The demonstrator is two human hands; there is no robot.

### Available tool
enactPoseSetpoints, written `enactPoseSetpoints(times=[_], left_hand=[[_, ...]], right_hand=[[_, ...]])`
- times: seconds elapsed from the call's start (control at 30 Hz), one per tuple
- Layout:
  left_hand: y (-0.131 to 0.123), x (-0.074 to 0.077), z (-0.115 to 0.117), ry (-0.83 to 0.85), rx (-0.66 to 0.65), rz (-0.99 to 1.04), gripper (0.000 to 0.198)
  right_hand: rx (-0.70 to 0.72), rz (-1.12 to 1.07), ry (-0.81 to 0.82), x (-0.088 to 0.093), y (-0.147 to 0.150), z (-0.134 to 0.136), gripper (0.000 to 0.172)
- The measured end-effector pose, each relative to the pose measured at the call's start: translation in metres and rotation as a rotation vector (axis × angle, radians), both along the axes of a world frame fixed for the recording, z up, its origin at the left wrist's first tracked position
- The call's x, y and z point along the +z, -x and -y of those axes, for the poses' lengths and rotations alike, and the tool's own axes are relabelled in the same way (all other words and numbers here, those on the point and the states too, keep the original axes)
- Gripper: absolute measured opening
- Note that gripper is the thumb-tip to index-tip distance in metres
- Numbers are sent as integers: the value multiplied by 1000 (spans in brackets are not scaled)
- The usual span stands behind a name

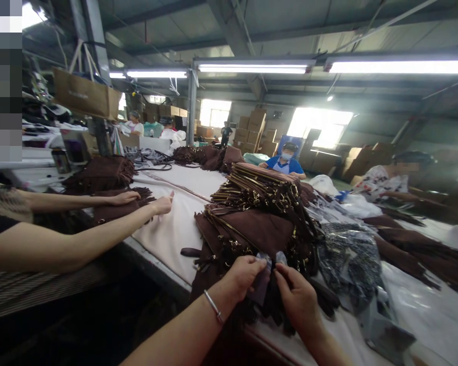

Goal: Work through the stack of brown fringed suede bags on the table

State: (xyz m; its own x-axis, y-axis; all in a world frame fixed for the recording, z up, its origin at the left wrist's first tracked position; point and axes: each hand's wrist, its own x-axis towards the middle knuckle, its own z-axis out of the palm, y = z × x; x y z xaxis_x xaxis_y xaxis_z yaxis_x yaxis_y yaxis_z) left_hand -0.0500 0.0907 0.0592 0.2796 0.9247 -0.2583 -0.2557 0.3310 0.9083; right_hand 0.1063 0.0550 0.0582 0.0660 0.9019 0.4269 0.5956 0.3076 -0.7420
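Note:
Both of my hands are in front of a pile of dark brown fabric bags (pixel 252 226) with gold clasps. My left hand (pixel 246 277), a silver bangle at its wrist, is closed in a pinch on a small clear plastic piece (pixel 265 259). A greyish flat piece (pixel 260 288) hangs just below those fingertips; its kind is unclear. Beside it, my right hand (pixel 296 292) pinches another bit of clear plastic (pixel 280 257). Dark straps or tassels hang between and under my hands. Whether the two plastic bits are joined cannot be made out.
At left, a co-worker's hands (pixel 162 206) work above brown bags (pixel 109 173) on the pale table cover (pixel 191 183). Crumpled clear plastic (pixel 347 254) lies right of my pile, with more brown pieces (pixel 431 249) beyond. Other people sit across the table. A paper bag (pixel 86 94) hangs from a post.

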Motion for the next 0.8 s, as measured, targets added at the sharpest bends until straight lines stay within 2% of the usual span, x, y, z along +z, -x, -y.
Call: enactPoseSetpoints(times=[0.07, 0.17, 0.33, 0.5, 0.57, 0.63, 0.73, 0.8], left_hand=[[1, 4, -1, 68, -40, 80, 49], [1, 9, -2, 84, -18, 115, 44], [-3, 14, -2, 52, -8, 88, 29], [-7, 10, 4, -3, 35, 54, 26], [-6, 8, 8, -98, 64, -20, 24], [-2, 6, 10, -284, 99, -142, 23], [6, 7, 14, -591, 127, -342, 23], [10, 7, 16, -735, 124, -474, 20]], right_hand=[[51, 238, -225, 7, -10, -6, 25], [93, 519, -390, 20, -15, -14, 26], [109, 792, -401, 35, -6, -19, 25], [170, 828, -441, 31, 0, -24, 24], [206, 814, -464, 30, -1, -25, 23], [237, 816, -468, 33, -1, -24, 22], [281, 850, -425, 45, 2, -23, 20], [301, 888, -367, 57, 6, -24, 16]])
